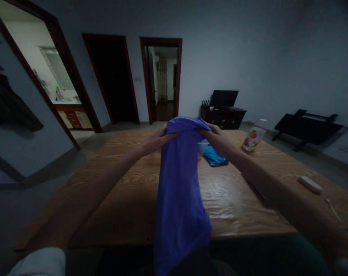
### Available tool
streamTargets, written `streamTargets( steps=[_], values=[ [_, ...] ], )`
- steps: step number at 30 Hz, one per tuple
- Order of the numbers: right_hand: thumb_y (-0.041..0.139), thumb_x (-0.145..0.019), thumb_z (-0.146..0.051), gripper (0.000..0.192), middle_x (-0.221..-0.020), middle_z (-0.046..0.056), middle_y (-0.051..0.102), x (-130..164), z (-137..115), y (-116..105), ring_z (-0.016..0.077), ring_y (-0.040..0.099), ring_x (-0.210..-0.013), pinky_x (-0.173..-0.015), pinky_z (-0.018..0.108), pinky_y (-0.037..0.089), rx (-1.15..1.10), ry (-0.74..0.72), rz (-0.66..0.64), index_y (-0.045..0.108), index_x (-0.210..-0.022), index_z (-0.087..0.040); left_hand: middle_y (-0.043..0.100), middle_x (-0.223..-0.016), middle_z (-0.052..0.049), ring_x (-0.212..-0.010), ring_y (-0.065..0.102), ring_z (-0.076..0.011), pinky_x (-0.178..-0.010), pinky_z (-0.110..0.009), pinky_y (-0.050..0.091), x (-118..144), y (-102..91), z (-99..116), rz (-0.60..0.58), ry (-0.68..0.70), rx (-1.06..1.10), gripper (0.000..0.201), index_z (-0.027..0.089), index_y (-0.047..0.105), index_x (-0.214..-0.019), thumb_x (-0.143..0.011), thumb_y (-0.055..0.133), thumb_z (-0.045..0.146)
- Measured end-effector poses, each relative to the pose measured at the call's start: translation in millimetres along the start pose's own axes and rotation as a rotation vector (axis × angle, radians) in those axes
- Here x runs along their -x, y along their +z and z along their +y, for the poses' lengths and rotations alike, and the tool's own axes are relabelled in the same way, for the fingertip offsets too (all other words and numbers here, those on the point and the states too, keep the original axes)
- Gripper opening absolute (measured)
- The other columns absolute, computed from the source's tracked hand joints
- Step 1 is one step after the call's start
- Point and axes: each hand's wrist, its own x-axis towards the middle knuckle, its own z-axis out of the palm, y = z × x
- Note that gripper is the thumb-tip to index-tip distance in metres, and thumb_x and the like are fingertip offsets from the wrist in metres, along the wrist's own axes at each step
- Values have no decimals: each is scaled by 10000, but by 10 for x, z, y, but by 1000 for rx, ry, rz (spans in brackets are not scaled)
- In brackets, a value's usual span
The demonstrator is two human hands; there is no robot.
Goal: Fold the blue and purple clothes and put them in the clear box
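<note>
A long purple cloth (pixel 179 184), perhaps a garment, hangs between my two arms, its upper edge folded over and its lower end drooping past the table's near edge. My left hand (pixel 159 138) grips the upper left side of it, fingers tucked into the fold. On the upper right side my right hand (pixel 213 134) is closed on the same cloth. Some fingertips are hidden by the fabric. Just beyond the right wrist lies a bright blue folded cloth (pixel 215 156), beside a whitish container (pixel 202 147) that the purple cloth partly covers.
The wooden table (pixel 119 191) spreads beneath my arms. At its right stand a clear bottle (pixel 253 136) with a fruit label, a white oblong case (pixel 310 184) and a thin pale stick (pixel 333 211). Behind are a dark cabinet (pixel 223 118) with a screen, and doorways.
</note>
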Motion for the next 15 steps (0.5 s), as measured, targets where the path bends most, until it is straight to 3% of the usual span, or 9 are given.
streamTargets(
  steps=[3,5,7,11,15],
  values=[
    [824,-855,-503,313,-1039,16,775,-199,-225,-213,249,704,-1040,-941,364,623,-119,31,97,786,-1044,-256,703,-1259,-105,-1148,682,-299,-1035,-457,589,-94,-142,-4,25,31,-105,659,191,600,-1292,-883,768,681],
    [847,-846,-501,320,-941,21,750,-282,-354,-332,214,701,-888,-774,314,621,-128,44,116,784,-1014,-236,673,-1071,-52,-968,665,-232,-913,-396,596,-156,-257,-6,74,54,-210,630,205,578,-1149,-823,847,672],
    [871,-842,-520,370,-894,25,735,-343,-453,-437,201,691,-823,-705,305,609,-78,42,98,789,-1052,-226,636,-995,-13,-902,634,-188,-852,-339,579,-230,-401,25,109,87,-238,600,223,541,-1095,-800,883,619],
    [954,-787,-492,499,-1038,60,786,-463,-562,-650,229,714,-933,-881,409,649,17,-13,91,795,-1169,-213,687,-1097,-47,-994,675,-196,-877,-312,582,-394,-745,226,81,121,-254,614,218,561,-1231,-774,905,443],
    [946,-821,-444,527,-1233,112,794,-580,-552,-878,206,696,-1027,-1054,431,584,86,-69,73,783,-1231,-156,753,-1101,-74,-1020,731,-246,-901,-380,625,-513,-1027,482,-144,61,-375,463,197,714,-1183,-797,857,409]
  ],
)
